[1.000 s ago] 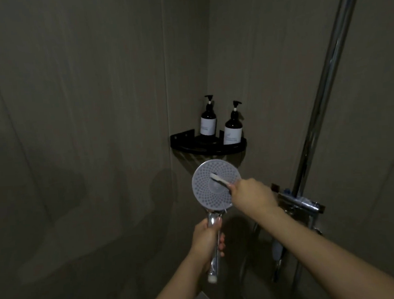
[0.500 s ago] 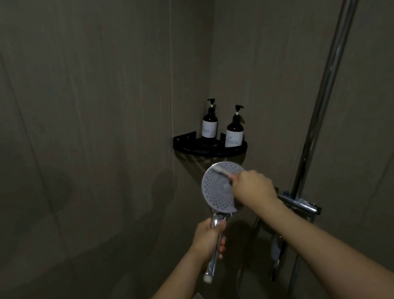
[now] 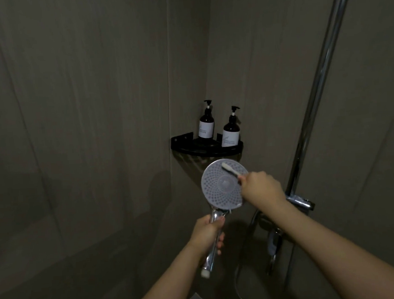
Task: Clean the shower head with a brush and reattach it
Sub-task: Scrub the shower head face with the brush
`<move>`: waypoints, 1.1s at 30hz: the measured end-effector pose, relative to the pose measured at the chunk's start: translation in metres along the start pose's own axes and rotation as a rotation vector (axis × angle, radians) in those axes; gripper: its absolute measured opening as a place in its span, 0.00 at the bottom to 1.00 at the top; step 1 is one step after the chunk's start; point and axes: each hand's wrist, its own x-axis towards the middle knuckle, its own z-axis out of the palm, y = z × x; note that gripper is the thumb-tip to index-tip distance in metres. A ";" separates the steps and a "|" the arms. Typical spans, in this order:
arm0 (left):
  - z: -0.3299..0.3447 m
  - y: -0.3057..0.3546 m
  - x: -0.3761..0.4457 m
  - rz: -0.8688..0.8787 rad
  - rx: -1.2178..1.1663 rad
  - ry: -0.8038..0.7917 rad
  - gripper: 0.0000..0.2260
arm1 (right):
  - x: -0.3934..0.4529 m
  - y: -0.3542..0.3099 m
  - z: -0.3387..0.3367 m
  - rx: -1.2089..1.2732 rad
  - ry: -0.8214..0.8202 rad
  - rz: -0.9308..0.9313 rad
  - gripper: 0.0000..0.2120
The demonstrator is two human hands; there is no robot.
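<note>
L hand point(image 3: 207, 230) grips the chrome handle point(image 3: 211, 248) of the shower head point(image 3: 219, 189), fingers wrapped round it just below the disc. Head is held up in front of the corner, face w/ nozzle holes turned toward the camera, slightly tilted; handle runs down & a bit left, its white end poking out below the hand. Head is off the wall, no hose seen at the handle end.

R hand point(image 3: 261, 188) is closed round the brush point(image 3: 230, 169), a small white toothbrush-type. Bristle end lies on the upper right part of the disc face, touching it; the shaft runs down-right into the fist. R hand overlaps the disc's right edge.

Behind, above the disc: black corner shelf point(image 3: 205, 151) w/ two dark pump bottles point(image 3: 206, 125), white labels, standing upright side by side. At right, chrome riser pipe point(image 3: 315, 89) goes up the wall; mixer valve point(image 3: 298, 201) sits at its base, just behind the R wrist. Hose point(image 3: 239, 286) loops down below it. Walls are dim grey tile.
</note>
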 end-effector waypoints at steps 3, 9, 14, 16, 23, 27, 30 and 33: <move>0.003 0.002 -0.001 0.003 -0.022 -0.022 0.08 | -0.008 0.001 0.000 0.073 -0.010 0.013 0.16; 0.013 0.005 -0.003 0.005 -0.040 -0.032 0.08 | -0.012 0.011 -0.008 0.081 0.031 0.021 0.16; 0.014 0.010 -0.004 -0.001 -0.029 -0.036 0.08 | -0.012 0.028 -0.012 0.015 0.067 -0.002 0.19; 0.013 0.010 -0.004 -0.003 -0.044 -0.026 0.08 | -0.019 0.031 -0.010 0.025 0.019 -0.033 0.18; 0.018 0.008 -0.011 0.000 -0.109 -0.043 0.08 | -0.025 0.032 -0.016 0.020 0.004 -0.038 0.17; 0.019 0.010 -0.014 -0.007 -0.143 -0.041 0.08 | -0.029 0.038 -0.019 0.063 0.006 -0.009 0.18; 0.018 0.007 -0.016 -0.013 -0.180 -0.039 0.08 | -0.032 0.044 -0.019 0.004 -0.004 -0.042 0.18; 0.018 0.005 -0.017 -0.016 -0.172 -0.037 0.08 | -0.036 0.046 -0.023 0.080 -0.020 0.013 0.18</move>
